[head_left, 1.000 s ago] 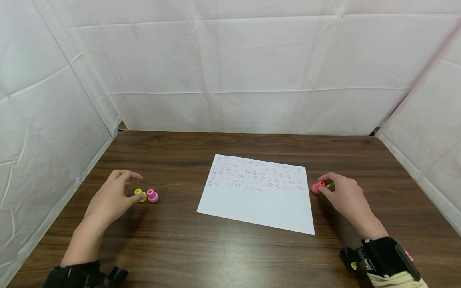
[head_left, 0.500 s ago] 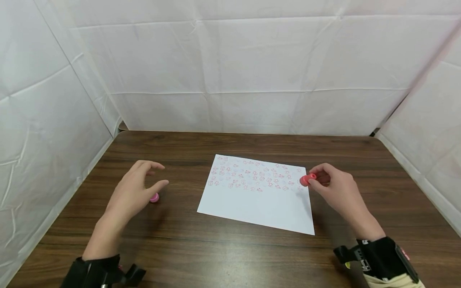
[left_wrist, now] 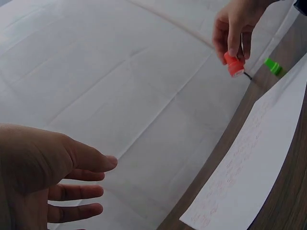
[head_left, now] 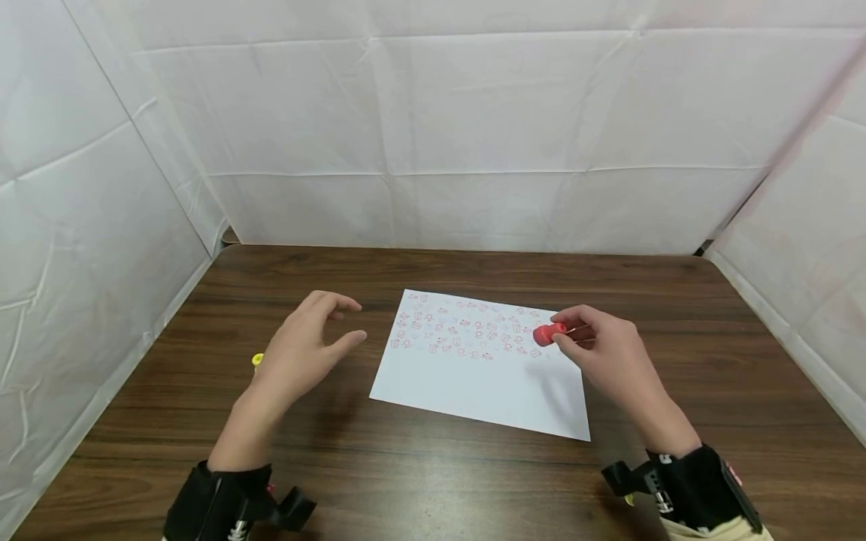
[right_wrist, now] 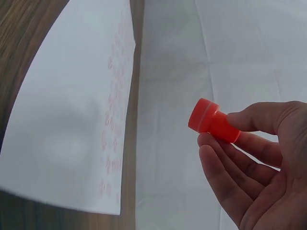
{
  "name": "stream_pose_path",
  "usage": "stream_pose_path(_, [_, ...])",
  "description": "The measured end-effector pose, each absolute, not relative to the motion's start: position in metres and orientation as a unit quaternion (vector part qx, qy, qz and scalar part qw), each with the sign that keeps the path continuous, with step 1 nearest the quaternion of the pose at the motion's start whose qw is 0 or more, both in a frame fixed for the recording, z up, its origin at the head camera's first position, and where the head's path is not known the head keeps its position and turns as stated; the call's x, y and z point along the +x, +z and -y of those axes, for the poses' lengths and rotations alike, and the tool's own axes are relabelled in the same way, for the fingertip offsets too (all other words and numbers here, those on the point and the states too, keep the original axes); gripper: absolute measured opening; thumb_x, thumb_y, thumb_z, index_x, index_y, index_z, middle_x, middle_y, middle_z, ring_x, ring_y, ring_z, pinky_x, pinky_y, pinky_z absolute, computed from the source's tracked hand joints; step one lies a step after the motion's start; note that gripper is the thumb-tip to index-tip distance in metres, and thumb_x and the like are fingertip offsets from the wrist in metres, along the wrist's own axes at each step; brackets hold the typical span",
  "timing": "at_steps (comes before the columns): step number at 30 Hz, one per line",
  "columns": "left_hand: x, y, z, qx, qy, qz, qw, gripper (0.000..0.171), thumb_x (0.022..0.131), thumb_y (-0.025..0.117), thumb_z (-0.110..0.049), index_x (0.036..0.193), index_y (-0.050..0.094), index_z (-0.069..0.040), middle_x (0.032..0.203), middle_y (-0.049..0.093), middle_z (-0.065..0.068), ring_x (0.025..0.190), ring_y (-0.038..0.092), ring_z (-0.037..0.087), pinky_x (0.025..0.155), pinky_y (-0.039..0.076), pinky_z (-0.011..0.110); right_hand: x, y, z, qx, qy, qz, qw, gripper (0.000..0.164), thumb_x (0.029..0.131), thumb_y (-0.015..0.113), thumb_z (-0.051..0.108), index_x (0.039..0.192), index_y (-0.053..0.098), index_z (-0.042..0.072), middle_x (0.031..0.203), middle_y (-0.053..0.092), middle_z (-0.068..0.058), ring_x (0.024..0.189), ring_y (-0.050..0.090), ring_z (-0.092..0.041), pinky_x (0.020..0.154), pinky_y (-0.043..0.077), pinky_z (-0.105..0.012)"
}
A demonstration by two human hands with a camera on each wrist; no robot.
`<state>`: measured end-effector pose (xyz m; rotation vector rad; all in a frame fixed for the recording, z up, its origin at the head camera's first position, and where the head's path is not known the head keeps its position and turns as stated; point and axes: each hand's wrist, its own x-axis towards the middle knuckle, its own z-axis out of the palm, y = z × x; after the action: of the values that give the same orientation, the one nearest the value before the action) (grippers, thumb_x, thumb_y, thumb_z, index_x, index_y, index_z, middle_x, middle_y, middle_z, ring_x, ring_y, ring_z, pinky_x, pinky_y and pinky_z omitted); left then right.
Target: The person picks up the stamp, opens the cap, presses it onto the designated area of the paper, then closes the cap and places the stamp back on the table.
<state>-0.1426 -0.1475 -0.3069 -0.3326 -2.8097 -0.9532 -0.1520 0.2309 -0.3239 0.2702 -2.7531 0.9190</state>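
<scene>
My right hand (head_left: 605,353) pinches a red stamp (head_left: 549,334) between thumb and fingers, above the right part of a white sheet of paper (head_left: 473,391). The right wrist view shows the red stamp (right_wrist: 211,120) with its wide capped end pointing away from the palm. Rows of small red prints (head_left: 479,327) cover the paper's far half. My left hand (head_left: 301,349) hovers left of the sheet, fingers apart and holding nothing. Just beyond its wrist side, a yellow stamp (head_left: 258,359) is partly hidden.
In the left wrist view, a green stamp (left_wrist: 273,66) stands on the table beyond the paper, near the right hand. White cloth walls (head_left: 467,135) enclose the back and sides of the brown wooden table (head_left: 406,481).
The right hand has lifted the red stamp from the table and carried it left over the paper. My left hand has moved right, past the yellow stamp, and now hides the pink one.
</scene>
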Motion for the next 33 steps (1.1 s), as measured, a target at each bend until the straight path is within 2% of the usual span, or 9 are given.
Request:
stream_pose_path(4, [-0.145,-0.307,0.135,-0.123,-0.326,0.934,0.080,0.034,0.093,0.071,-0.024,0.123,0.062,-0.012,0.130,0.059,0.008,0.116,0.057,0.026,0.094,0.050,0.047,-0.152,-0.323,-0.223,0.092,0.328,0.934,0.112,0.022,0.091,0.071,0.013,0.113,0.068,0.008,0.099,0.074,-0.012,0.087,0.074,-0.027,0.074,0.058,-0.033])
stream_pose_path(10, [-0.147,-0.315,0.118,-0.152,-0.330,0.929,0.070,0.030,0.093,0.071,-0.021,0.121,0.064,-0.011,0.123,0.064,0.008,0.113,0.061,0.026,0.094,0.052,0.046,-0.151,-0.324,-0.213,0.091,0.354,0.925,0.103,0.022,0.091,0.072,0.013,0.113,0.068,0.008,0.103,0.073,-0.013,0.089,0.074,-0.027,0.072,0.056,-0.026])
stream_pose_path(12, [-0.148,-0.320,0.111,-0.162,-0.309,0.936,0.046,0.031,0.093,0.071,-0.022,0.122,0.064,-0.012,0.123,0.067,0.007,0.114,0.063,0.026,0.096,0.053,0.046,-0.151,-0.324,-0.212,0.091,0.357,0.924,0.100,0.023,0.091,0.072,0.013,0.113,0.068,0.008,0.103,0.073,-0.013,0.089,0.074,-0.026,0.072,0.056,-0.024])
stream_pose_path(18, [-0.147,-0.340,0.096,-0.180,-0.184,0.964,-0.070,0.031,0.094,0.069,-0.026,0.124,0.066,-0.018,0.120,0.072,0.010,0.114,0.066,0.029,0.096,0.052,0.049,-0.153,-0.326,-0.212,0.086,0.358,0.925,0.099,0.023,0.091,0.072,0.013,0.113,0.068,0.009,0.103,0.073,-0.013,0.089,0.074,-0.026,0.072,0.056,-0.026])
stream_pose_path(21, [-0.146,-0.344,0.091,-0.180,-0.140,0.969,-0.096,0.030,0.094,0.070,-0.027,0.122,0.067,-0.019,0.116,0.072,0.011,0.112,0.065,0.030,0.098,0.050,0.051,-0.153,-0.325,-0.213,0.086,0.361,0.924,0.097,0.023,0.091,0.072,0.013,0.114,0.068,0.009,0.104,0.073,-0.013,0.089,0.074,-0.027,0.072,0.056,-0.026])
stream_pose_path(28, [-0.142,-0.344,0.087,-0.178,-0.125,0.971,-0.100,0.029,0.093,0.070,-0.028,0.120,0.067,-0.017,0.113,0.074,0.006,0.109,0.065,0.029,0.102,0.045,0.054,-0.153,-0.324,-0.214,0.085,0.364,0.923,0.092,0.024,0.091,0.073,0.012,0.114,0.067,0.008,0.104,0.072,-0.014,0.090,0.074,-0.027,0.072,0.056,-0.026])
stream_pose_path(33, [-0.142,-0.343,0.085,-0.199,-0.168,0.964,-0.052,0.030,0.093,0.070,-0.028,0.120,0.066,-0.016,0.117,0.073,0.001,0.110,0.068,0.025,0.095,0.052,0.046,-0.153,-0.324,-0.211,0.087,0.381,0.917,0.082,0.024,0.090,0.073,0.012,0.113,0.068,0.007,0.105,0.072,-0.013,0.089,0.073,-0.025,0.073,0.055,-0.021])
